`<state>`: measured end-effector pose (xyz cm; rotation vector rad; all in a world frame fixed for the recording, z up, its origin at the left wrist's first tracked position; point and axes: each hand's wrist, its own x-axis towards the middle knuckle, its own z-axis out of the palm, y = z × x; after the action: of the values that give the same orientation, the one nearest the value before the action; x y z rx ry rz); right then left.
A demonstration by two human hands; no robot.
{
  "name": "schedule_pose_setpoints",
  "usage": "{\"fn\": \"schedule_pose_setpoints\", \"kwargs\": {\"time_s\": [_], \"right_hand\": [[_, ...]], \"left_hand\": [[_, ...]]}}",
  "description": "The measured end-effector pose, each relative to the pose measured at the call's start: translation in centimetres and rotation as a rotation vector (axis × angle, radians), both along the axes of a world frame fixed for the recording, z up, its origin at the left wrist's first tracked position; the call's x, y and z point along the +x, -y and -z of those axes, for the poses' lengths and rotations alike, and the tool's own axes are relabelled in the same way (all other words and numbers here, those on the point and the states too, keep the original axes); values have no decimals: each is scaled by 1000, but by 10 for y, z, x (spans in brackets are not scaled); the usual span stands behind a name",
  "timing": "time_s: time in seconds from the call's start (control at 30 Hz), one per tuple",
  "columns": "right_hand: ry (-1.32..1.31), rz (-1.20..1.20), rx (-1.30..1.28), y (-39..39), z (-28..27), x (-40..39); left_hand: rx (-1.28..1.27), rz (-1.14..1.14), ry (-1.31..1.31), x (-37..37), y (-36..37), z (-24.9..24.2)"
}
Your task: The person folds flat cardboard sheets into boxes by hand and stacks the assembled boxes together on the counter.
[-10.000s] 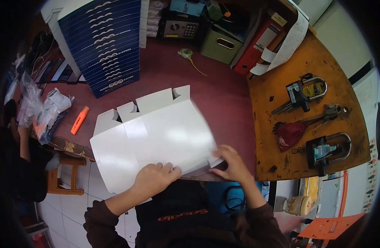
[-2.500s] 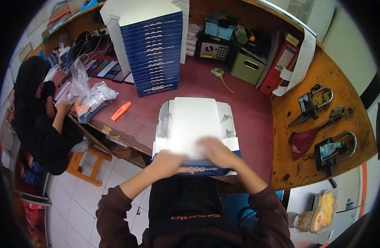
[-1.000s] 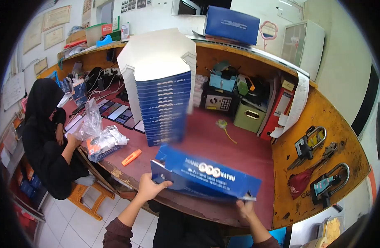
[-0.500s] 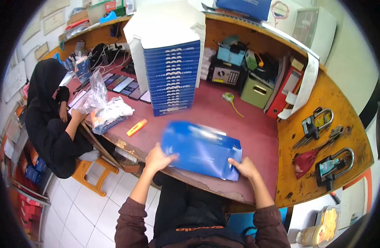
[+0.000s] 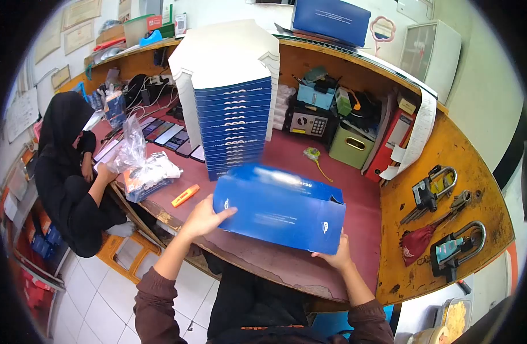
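Between my two hands is a blue cardboard box (image 5: 275,215), tilted over the front of the red desk top. My left hand (image 5: 205,217) grips its left end, the thumb lying on the blue face. At the lower right corner my right hand (image 5: 337,251) holds the box, its fingers partly hidden behind the cardboard. Just behind the box rises a tall stack of flat blue and white boxes (image 5: 233,123). An orange highlighter (image 5: 185,195) lies left of the box, beside a clear plastic bag with items (image 5: 151,172).
A co-worker (image 5: 74,172) sits at the left by several phones (image 5: 171,135). A small safe (image 5: 309,121), a green bin (image 5: 350,146), a red binder (image 5: 392,143) and a tape measure (image 5: 312,153) are at the back. Padlocks (image 5: 427,198) lie at the right.
The box has been raised and tilted, and its right end now looks closed up more squarely. Both hands still hold it; my left hand has shifted slightly left. The view has moved a little.
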<state>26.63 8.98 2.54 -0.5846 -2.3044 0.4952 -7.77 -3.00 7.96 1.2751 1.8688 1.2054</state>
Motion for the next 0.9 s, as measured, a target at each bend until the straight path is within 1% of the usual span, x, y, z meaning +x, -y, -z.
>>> {"fn": "schedule_pose_setpoints", "kwargs": {"time_s": [0.07, 0.1, 0.13, 0.17, 0.2, 0.23, 0.27, 0.3, 0.33, 0.37, 0.4, 0.43, 0.47, 0.5, 0.53, 0.57, 0.6, 0.67, 0.73, 0.8, 0.83, 0.87, 0.9], "right_hand": [[-104, 98, -213, -5, 22, 5], [-105, 102, -216, -3, 19, 5], [-284, 107, -395, 0, 13, 4], [-466, 109, -570, 1, 10, 3], [-471, 114, -568, -4, 13, 6], [-446, 104, -575, -10, 18, 12], [-419, 94, -583, -14, 22, 17], [-443, 114, -539, -11, 19, 13], [-444, 118, -536, -11, 16, 11], [-474, 140, -590, -11, 13, 9], [-506, 165, -645, -11, 13, 9], [-509, 174, -642, -13, 14, 12], [-436, 167, -674, -15, 16, 16], [-358, 159, -708, -15, 16, 20], [-351, 167, -709, -15, 16, 21], [-362, 142, -679, -14, 17, 19], [-377, 116, -653, -12, 14, 14], [-418, 167, -643, -9, 6, 5], [-458, 223, -636, -10, -2, -1], [-383, 246, -625, -15, -5, -4], [-366, 296, -668, -17, -4, -7], [-352, 308, -692, -22, -1, -9], [-99, 432, -647, -30, 5, -10]], "left_hand": [[181, 77, -229, -3, 5, -15], [-71, 72, -376, 15, 19, -67], [-73, 78, -380, 10, 16, -67], [152, 214, -601, -1, 13, -65], [382, 349, -814, -11, 9, -60], [364, 487, -563, -21, -3, -47], [364, 494, -561, -20, -11, -29], [380, 484, -455, -15, -15, -8], [396, 474, -349, -10, -20, 2], [399, 479, -349, -9, -28, 7], [517, 492, -349, -6, -36, 9], [635, 506, -346, -4, -41, 9], [637, 514, -339, -4, -45, 9], [545, 516, -312, -3, -47, 7], [453, 515, -285, -3, -50, 5], [498, 460, -227, 0, -53, 3], [493, 462, -221, 3, -51, 3], [313, 293, -196, 8, -47, 3], [292, 261, -174, 11, -45, 17], [154, 118, 46, 15, -40, 27], [146, 35, -6, 16, -38, 35], [118, 37, 6, 17, -36, 40], [-14, 11, -24, 17, -35, 43]]}}
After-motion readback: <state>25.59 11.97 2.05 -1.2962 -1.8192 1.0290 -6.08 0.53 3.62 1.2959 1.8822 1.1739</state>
